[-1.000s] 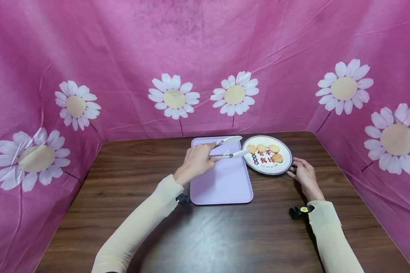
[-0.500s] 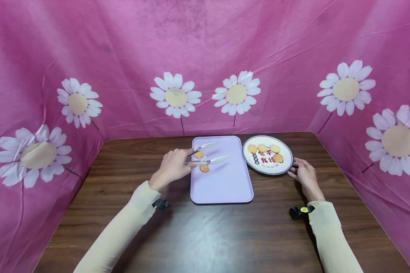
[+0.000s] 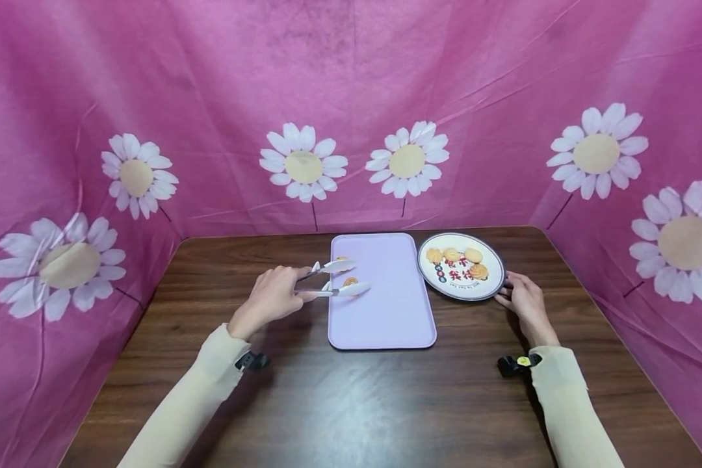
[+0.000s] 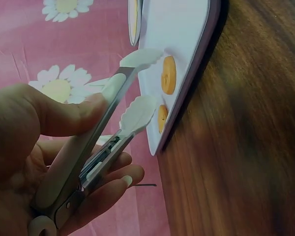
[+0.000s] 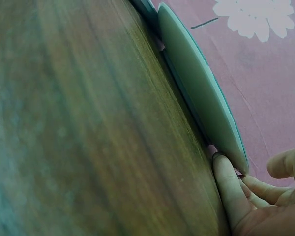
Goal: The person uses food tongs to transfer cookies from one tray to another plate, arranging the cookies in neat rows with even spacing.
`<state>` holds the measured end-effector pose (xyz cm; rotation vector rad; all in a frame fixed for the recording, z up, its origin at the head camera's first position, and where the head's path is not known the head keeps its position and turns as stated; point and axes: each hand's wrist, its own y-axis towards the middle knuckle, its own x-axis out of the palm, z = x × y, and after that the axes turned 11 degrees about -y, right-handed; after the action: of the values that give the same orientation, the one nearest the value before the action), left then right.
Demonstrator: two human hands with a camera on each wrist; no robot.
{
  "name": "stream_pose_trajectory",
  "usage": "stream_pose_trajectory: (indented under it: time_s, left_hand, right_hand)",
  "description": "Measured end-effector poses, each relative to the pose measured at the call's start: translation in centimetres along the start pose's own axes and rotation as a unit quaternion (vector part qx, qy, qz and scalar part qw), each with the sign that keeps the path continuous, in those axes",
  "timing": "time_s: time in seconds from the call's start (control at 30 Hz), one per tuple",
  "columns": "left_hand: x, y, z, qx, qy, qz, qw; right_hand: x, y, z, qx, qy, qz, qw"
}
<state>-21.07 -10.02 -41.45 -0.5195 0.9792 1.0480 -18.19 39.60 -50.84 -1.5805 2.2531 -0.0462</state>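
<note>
Tongs (image 3: 327, 292) with white scalloped tips are in my left hand (image 3: 269, 298), their arms spread apart. In the left wrist view the thumb lies along one arm of the tongs (image 4: 108, 98) and the fingers curl by the other. Both tips hang over the left side of a lilac tray (image 3: 386, 312). Beneath them lie two cookies (image 4: 168, 74), partly covered in the head view. Fingers of my right hand (image 3: 525, 302) touch the right rim of a white oval plate (image 3: 462, 292), low at its edge. Several cookies (image 3: 478, 272) rest on that plate.
Tray and plate stand side by side at the back of a dark wooden table (image 3: 351, 403). Pink fabric (image 3: 351, 78) with printed daisies encloses the table behind and at both sides.
My left hand and the tongs have moved left from near the plate to the tray's left edge. Two cookies came into view on the tray. The right hand stays at the plate.
</note>
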Motion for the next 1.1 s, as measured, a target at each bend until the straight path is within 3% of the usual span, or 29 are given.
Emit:
stream_pose_trajectory:
  time_s: [0.6,1.1]
  left_hand:
    - [0.4,-2.1,-0.7,-0.002,0.004,0.02,0.9998]
    - [1.5,-2.3,-0.7,0.007,-0.011,0.036,0.9992]
  right_hand:
    - [0.0,-0.2,-0.1,0.003,0.016,0.002,1.0]
    - [0.0,0.1,0.1,0.001,0.024,0.011,1.0]
